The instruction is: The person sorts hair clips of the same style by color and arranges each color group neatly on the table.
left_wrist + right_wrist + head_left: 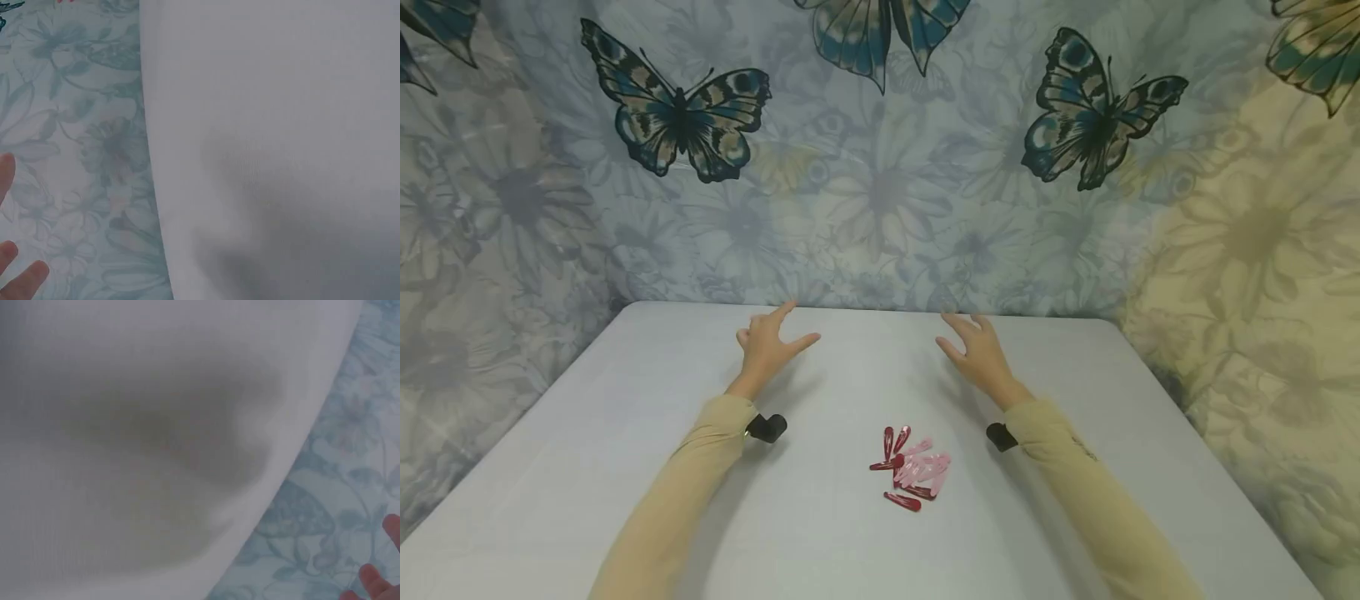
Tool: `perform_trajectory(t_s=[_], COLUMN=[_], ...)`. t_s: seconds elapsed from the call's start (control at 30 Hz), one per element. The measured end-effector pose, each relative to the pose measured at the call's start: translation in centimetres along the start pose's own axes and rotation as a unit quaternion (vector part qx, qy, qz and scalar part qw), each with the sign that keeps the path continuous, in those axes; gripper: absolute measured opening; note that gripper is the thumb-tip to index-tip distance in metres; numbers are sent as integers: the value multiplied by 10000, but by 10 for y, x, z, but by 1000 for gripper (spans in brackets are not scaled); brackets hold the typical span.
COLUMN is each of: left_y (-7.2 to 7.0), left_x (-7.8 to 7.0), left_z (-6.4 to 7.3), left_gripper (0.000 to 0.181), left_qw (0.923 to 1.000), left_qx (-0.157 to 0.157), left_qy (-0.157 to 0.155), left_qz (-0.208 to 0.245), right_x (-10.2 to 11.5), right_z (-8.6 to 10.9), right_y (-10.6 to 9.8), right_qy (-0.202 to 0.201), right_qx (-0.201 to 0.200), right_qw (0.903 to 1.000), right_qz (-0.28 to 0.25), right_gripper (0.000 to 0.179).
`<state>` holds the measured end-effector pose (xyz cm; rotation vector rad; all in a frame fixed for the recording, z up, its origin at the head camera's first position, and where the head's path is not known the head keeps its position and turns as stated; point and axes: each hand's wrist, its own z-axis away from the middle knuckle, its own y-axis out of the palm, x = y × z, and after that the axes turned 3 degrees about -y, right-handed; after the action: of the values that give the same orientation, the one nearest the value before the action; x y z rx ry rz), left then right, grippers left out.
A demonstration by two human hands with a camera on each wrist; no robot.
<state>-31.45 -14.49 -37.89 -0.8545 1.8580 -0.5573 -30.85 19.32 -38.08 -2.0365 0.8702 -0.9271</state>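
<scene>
Both hands hover over the far half of a white table, apart from each other and holding nothing. In the head view the left hand (pixel 765 346) has its thumb and fingers spread. Mirroring it, the right hand (pixel 982 357) also has its fingers parted. Nearer the person, between the forearms, lies a small pile of snap hair clips: dark red hair clips (pixel 903 502) and pink hair clips (pixel 925 469), some overlapping. Only fingertips (pixel 39 270) of the left hand show in the left wrist view, and a few fingertips (pixel 370 575) in the right wrist view.
The white table (pixel 820 533) spans the lower head view, its far edge against a flowered wall cloth (pixel 880 233) with butterflies. Dark wrist devices sit at the left cuff (pixel 767 428) and right cuff (pixel 1002 437). Soft arm shadows fall on the tabletop.
</scene>
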Motion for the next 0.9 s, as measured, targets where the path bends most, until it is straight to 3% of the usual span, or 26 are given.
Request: perform_trajectory(t_s=[0.17,0.3,0.37,0.43,0.47,0.53,0.6,0.63,0.67,0.73,0.8,0.87,0.9], left_y=[8,15,17,19,20,22,24,25,27,25,31,37,39], left_x=[-7,-14,-19,-24,-27,-34,-40,-43,-45,-54,-55,-55,-55], left_z=[14,26,33,41,44,53,62,67,71,80,87,92,93], left_gripper=[63,56,52,47,45,41,40,39,39,34,29,24,23], left_qw=[9986,9949,9885,9735,9620,9302,9048,8952,8912,8992,9184,9411,9485], left_qx=[-85,-235,-245,-107,-16,253,526,654,733,899,995,1066,1121], left_qy=[96,120,40,-222,-403,-841,-1306,-1424,-1435,-1272,-800,-126,193], left_qz=[510,970,1489,2274,2700,3563,4018,4173,4240,4090,3744,3206,2956], right_x=[11,20,25,30,33,37,42,44,46,49,53,55,56], right_z=[11,16,19,22,24,29,35,38,42,49,55,60,63], right_y=[2,5,7,8,8,8,8,9,9,11,13,17,18], right_qy=[579,531,463,435,500,648,855,963,1053,1149,1155,1141,1132], right_qx=[-509,-777,-849,-852,-814,-641,-374,-236,-128,77,186,255,294], right_qw=[9927,9856,9832,9806,9782,9712,9614,9559,9503,9428,9372,9322,9307], right_qz=[-931,-1402,-1545,-1710,-1846,-2199,-2590,-2766,-2926,-3127,-3284,-3424,-3467], right_gripper=[38,30,28,27,27,27,28,28,28,28,28,28,28])
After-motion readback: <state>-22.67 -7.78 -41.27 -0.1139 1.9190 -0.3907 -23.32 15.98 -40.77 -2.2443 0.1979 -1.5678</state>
